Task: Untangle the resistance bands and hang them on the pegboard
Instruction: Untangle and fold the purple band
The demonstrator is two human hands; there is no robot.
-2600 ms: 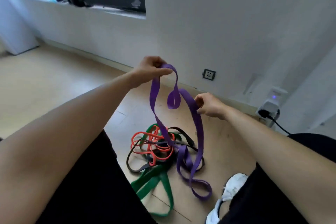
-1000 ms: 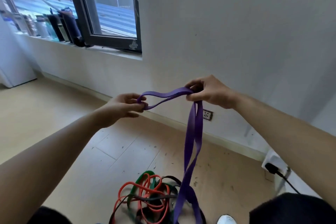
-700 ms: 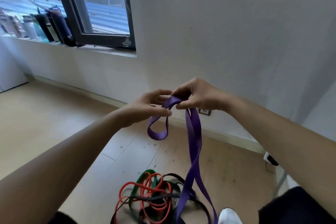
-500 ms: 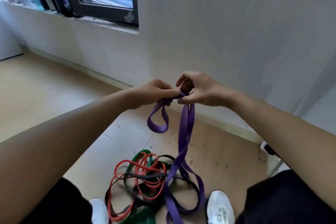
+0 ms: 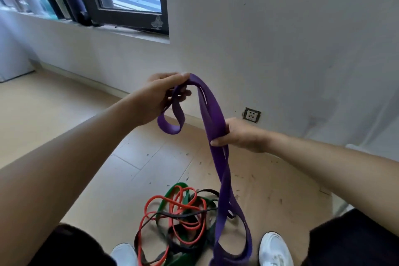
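Head view: left hand (image 5: 160, 95) pinches the purple band (image 5: 212, 119) at its top fold; right hand (image 5: 239, 135) grips the doubled strands lower; limp, stretchy, probably snagging the floor pile (image 5: 181, 220)

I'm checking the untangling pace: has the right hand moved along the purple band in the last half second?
Yes. The right hand has slid down the purple band, away from the left hand, now sitting level with the wall socket.
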